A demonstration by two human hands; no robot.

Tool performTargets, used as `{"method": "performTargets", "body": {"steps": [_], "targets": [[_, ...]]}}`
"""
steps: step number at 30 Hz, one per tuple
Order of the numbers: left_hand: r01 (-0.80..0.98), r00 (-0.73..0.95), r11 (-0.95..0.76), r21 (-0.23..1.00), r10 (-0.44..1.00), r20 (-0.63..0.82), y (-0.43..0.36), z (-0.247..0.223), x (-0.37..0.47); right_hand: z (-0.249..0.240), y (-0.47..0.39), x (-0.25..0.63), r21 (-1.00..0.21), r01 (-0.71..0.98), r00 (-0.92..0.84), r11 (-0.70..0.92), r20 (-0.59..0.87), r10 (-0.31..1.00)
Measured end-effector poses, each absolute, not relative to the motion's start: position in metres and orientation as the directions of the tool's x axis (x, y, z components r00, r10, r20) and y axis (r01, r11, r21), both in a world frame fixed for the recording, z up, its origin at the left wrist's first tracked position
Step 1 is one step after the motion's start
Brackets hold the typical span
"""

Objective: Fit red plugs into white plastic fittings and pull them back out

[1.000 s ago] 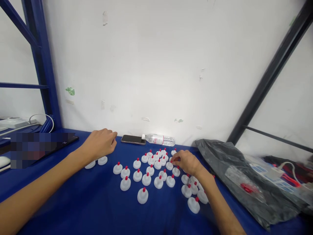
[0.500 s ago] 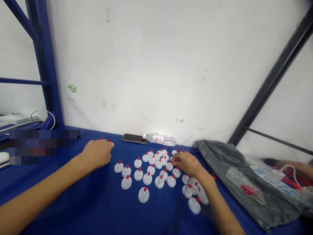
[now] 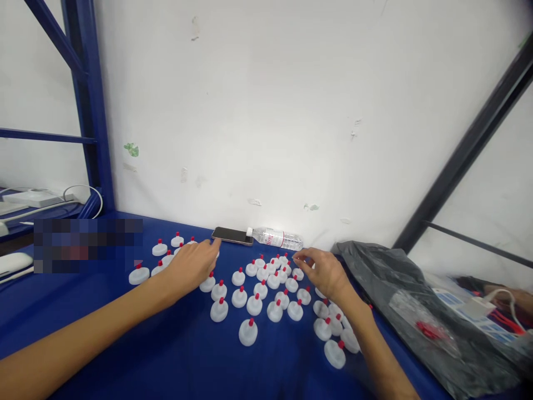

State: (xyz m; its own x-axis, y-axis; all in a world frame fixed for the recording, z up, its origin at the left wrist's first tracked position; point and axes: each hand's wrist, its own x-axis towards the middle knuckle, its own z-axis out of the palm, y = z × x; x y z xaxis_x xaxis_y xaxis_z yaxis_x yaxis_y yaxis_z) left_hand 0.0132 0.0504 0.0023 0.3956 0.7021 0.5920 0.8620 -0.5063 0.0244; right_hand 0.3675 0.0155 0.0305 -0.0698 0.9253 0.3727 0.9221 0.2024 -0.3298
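Squat white plastic caps with red tips (image 3: 248,333) stand in scattered groups on the blue table (image 3: 183,355). My left hand (image 3: 194,262) is over the table's left middle, index finger stretched toward the phone. A white edge, seemingly of one such piece, shows at its fingertips; the rest is hidden behind the hand. Several more red-tipped pieces (image 3: 160,248) stand behind and left of that hand. Above the right end of the central group, my right hand (image 3: 323,271) has thumb and index finger pinched together. Whatever is between those fingertips is too small to make out.
A dark phone (image 3: 232,236) and a clear water bottle (image 3: 277,239) lie along the wall. On the right, a grey plastic bag (image 3: 375,272) carries a clear pouch of red bits (image 3: 431,330). Beyond it are a power strip (image 3: 478,305) and another person's hand (image 3: 516,297).
My left hand has moved right, uncovering several pieces at the left, and a white edge now shows at its fingertips. My right hand has lifted off a red tip. The view has shifted slightly.
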Motion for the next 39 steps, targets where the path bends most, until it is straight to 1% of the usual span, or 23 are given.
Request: {"method": "performTargets", "body": {"steps": [3, 7, 12, 14, 17, 20, 23, 26, 27, 29, 31, 32, 35, 39], "targets": [[0.854, 0.435, -0.518, -0.037, 0.675, 0.595, 0.039, 0.018, 0.029, 0.034, 0.010, 0.357, -0.369, 0.889, -0.083, 0.269, 0.449, 0.890], [0.815, 0.481, -0.575, -0.076, 0.597, 0.642, 0.028, 0.025, 0.038, 0.033, 0.001, 0.330, -0.420, 0.806, -0.151, 0.418, 0.536, 0.831], [0.717, 0.552, -0.688, -0.108, 0.467, 0.691, 0.015, 0.017, 0.045, 0.029, -0.013, 0.294, -0.566, 0.572, -0.140, 0.593, 0.645, 0.751], [0.676, 0.583, -0.727, -0.120, 0.427, 0.691, 0.011, 0.014, 0.049, 0.029, -0.017, 0.285, -0.635, 0.498, -0.114, 0.590, 0.627, 0.771], [0.636, 0.602, -0.765, -0.103, 0.408, 0.687, 0.008, 0.012, 0.052, 0.031, -0.021, 0.281, -0.706, 0.453, -0.086, 0.545, 0.574, 0.815], [0.616, 0.600, -0.786, -0.061, 0.418, 0.682, 0.011, 0.008, 0.052, 0.032, -0.022, 0.280, -0.729, 0.426, -0.091, 0.535, 0.555, 0.827], [0.610, 0.578, -0.792, 0.011, 0.454, 0.678, 0.016, 0.001, 0.052, 0.031, -0.021, 0.279, -0.742, 0.388, -0.086, 0.547, 0.562, 0.823], [0.596, 0.553, -0.798, 0.087, 0.487, 0.676, 0.016, -0.002, 0.054, 0.029, -0.020, 0.279, -0.718, 0.389, -0.081, 0.577, 0.597, 0.798], [0.580, 0.546, -0.804, 0.132, 0.504, 0.669, 0.014, -0.001, 0.055, 0.029, -0.020, 0.279, -0.700, 0.396, -0.087, 0.595, 0.616, 0.783], [0.530, 0.527, -0.803, 0.272, 0.563, 0.636, 0.008, 0.002, 0.056, 0.027, -0.020, 0.280, -0.650, 0.414, -0.111, 0.637, 0.658, 0.744], [0.487, 0.507, -0.763, 0.425, 0.643, 0.574, 0.002, 0.006, 0.056, 0.026, -0.021, 0.280, -0.581, 0.441, -0.151, 0.684, 0.704, 0.694], [0.478, 0.497, -0.736, 0.479, 0.677, 0.543, 0.000, 0.007, 0.056, 0.025, -0.021, 0.280, -0.536, 0.457, -0.176, 0.710, 0.727, 0.663], [0.492, 0.459, -0.685, 0.538, 0.729, 0.508, -0.003, 0.010, 0.056, 0.021, -0.021, 0.279, -0.400, 0.499, -0.264, 0.769, 0.775, 0.574], [0.447, 0.437, -0.690, 0.569, 0.723, 0.534, -0.002, 0.011, 0.060, 0.013, -0.020, 0.278, -0.283, 0.513, -0.383, 0.810, 0.769, 0.511]]}}
